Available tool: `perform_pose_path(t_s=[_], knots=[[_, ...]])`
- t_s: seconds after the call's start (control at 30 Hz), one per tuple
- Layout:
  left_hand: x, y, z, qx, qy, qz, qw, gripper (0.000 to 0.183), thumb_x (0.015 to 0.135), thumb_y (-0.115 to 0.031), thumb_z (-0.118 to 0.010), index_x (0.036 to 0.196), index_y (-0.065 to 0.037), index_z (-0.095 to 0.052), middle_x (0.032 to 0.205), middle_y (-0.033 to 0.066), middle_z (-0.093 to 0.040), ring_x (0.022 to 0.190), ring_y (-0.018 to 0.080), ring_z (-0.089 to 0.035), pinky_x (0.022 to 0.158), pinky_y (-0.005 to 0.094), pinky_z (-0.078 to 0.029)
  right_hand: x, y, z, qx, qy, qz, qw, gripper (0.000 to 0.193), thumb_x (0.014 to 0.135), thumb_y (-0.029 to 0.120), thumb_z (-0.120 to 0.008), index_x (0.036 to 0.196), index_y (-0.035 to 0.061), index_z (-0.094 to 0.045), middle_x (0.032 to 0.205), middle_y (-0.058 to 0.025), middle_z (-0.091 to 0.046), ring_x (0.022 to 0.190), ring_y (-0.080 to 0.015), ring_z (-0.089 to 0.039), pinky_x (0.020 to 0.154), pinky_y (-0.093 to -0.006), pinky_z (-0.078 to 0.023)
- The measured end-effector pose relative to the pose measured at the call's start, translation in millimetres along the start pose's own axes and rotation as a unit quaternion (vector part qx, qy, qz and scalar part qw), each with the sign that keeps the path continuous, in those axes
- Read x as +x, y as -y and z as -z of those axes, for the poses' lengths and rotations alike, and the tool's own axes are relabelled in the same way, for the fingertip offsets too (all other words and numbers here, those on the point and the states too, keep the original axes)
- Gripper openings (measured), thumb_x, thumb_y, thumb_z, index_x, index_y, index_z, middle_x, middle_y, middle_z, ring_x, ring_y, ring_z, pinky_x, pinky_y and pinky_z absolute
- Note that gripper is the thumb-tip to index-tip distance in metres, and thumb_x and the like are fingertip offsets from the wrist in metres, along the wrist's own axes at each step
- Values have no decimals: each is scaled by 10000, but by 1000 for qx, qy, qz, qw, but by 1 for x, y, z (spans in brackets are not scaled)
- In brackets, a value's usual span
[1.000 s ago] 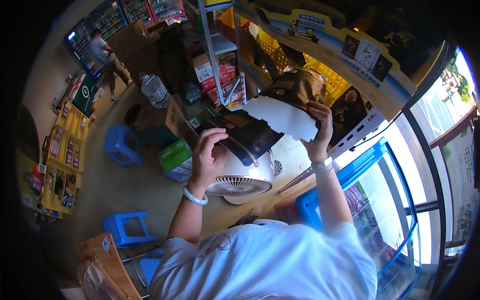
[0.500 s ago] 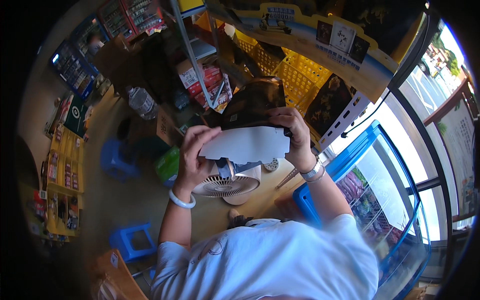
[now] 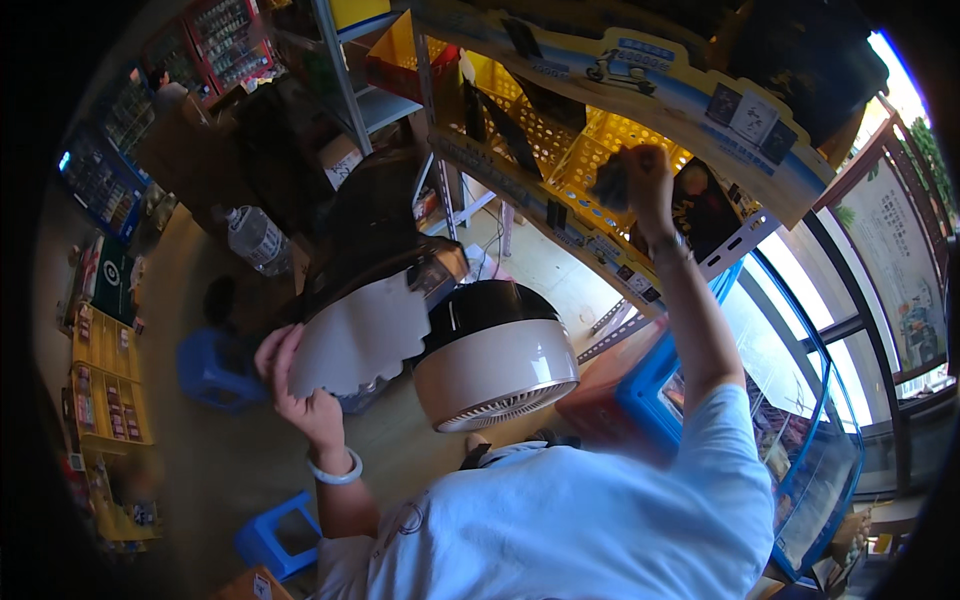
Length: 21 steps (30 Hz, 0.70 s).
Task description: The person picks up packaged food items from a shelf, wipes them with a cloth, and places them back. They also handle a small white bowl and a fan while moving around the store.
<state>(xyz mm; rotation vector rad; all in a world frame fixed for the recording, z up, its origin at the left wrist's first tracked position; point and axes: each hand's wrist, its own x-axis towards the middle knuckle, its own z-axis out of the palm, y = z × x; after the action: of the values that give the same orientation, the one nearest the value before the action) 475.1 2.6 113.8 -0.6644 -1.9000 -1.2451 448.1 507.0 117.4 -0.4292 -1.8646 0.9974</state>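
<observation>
My left hand grips the lower left edge of a cardboard display sign. The sign's white back with a wavy edge faces me, and a dark, glossy part extends behind it. My right hand is raised to the shelf on the right, its fingers curled closed in front of a yellow perforated basket. Beside those fingers is a dark, blurred thing; I cannot make out what it is. A black-and-white round fan stands below, between my arms.
A shelf with a printed front board spans the upper right. A blue-framed glass case stands at my right. To the left are a big water bottle, a blue stool and yellow racks of small packs.
My right hand has let go of the cardboard sign and moved up and right to the yellow basket. My left hand has carried the sign left and down, tilting it.
</observation>
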Motion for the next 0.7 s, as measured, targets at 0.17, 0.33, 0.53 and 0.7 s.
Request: perform_pose_path(t_s=[0.17, 0.33, 0.53, 0.7], knots=[[-33, 17, 36, 58, -10, 44, 997, 350, 877, 70, -560, 1218, 33, -630, 1239, 162, -555, 1125, 289, -569, 971, 383, -477, 90, -63, -43, -207, -85, 83, 971, 331, 923, 233, -691, 1113, -36, -663, 1019, -160, -713, 933, -252, -670, 822, -367, -515], [-80, 16, 65, 99, -34, 122, 987, 345, 931, 20, -473, 1242, 26, -622, 1262, 196, -528, 1137, 320, -553, 986, 424, -473, 151, -137, -45, -100, 180, -235, 950, 347, 851, 312, -756, 1083, 56, -725, 946, -77, -732, 794, -138, -674, 727, -282, -529], [-125, 0, 80, 175, -63, 210, 960, 398, 879, 62, -469, 1247, 30, -618, 1266, 197, -525, 1168, 332, -535, 993, 444, -468, 175, -140, -53, -183, 400, -236, 867, 266, 914, 346, -687, 1079, 143, -732, 874, 19, -718, 754, -118, -673, 664, -285, -549], [-135, -4, 69, 182, -56, 224, 956, 430, 851, 103, -471, 1244, 20, -623, 1260, 191, -527, 1163, 337, -536, 984, 450, -470, 178, -130, -56, -244, 440, -184, 845, 263, 898, 318, -688, 1074, 128, -730, 874, -2, -719, 751, -132, -678, 652, -295, -550]])
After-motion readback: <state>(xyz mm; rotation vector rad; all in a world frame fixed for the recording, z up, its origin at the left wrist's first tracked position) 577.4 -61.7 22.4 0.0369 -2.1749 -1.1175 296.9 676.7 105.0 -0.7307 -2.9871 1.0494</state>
